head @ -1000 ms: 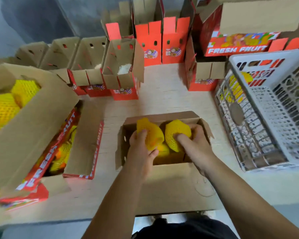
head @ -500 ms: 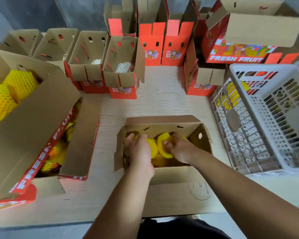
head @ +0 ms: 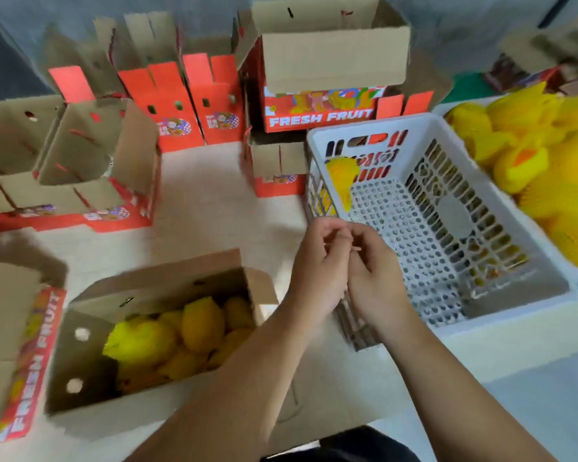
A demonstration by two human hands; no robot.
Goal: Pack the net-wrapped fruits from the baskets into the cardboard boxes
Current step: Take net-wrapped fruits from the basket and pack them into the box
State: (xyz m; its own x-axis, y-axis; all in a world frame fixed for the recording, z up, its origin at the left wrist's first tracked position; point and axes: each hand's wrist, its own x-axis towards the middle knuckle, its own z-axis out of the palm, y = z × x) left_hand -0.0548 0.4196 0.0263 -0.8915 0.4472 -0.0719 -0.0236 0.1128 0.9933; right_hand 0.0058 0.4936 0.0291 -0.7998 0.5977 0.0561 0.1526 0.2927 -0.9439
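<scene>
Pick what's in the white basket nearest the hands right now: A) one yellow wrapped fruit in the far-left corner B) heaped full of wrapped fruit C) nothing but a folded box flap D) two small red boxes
A: the white basket shows mostly bare perforated floor, with a single yellow wrapped fruit against its far-left corner; both hands are together above its near-left edge.
</scene>
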